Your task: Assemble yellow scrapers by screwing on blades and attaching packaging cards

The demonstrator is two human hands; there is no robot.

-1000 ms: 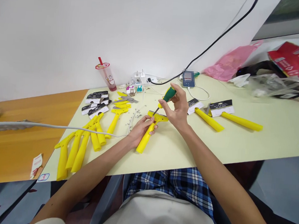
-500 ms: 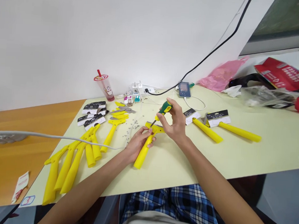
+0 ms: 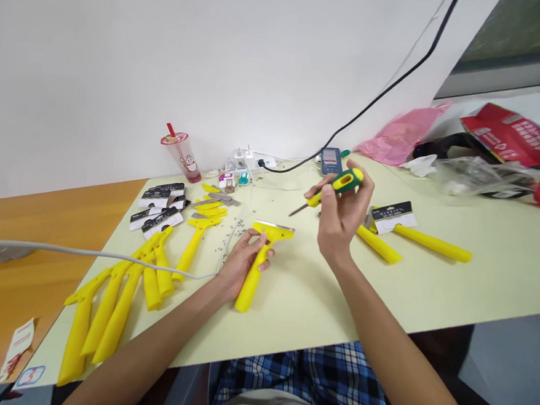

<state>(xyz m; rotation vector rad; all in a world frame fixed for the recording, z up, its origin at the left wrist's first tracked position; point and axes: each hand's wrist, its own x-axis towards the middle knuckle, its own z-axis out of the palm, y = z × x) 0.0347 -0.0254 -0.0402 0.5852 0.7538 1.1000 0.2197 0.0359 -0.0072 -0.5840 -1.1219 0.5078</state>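
My left hand (image 3: pixel 242 259) is closed around the neck of a yellow scraper (image 3: pixel 251 281), whose head with a metal blade faces away from me. In my right hand (image 3: pixel 340 223) is a green and yellow screwdriver (image 3: pixel 345 180), its tip pointing left, up and apart from the scraper. Small loose screws (image 3: pixel 237 232) lie scattered on the table left of the scraper head. Further left are a scraper with its handle towards me (image 3: pixel 190 246), loose yellow head pieces with blades (image 3: pixel 212 204), and several yellow handles (image 3: pixel 118 315) side by side.
Black and white cards (image 3: pixel 161 207) lie at the left back. Two carded scrapers (image 3: pixel 433 243) rest at the right. A drink cup (image 3: pixel 183 156), a power strip (image 3: pixel 245 162) and a phone (image 3: pixel 331 160) stand by the wall. A grey cable (image 3: pixel 109 254) crosses the left side. Bags (image 3: pixel 399 134) fill the back right.
The screwdriver has come off the scraper head and swung to the right, turned nearly level in my right hand. My left hand still grips the scraper. The view has shifted slightly.
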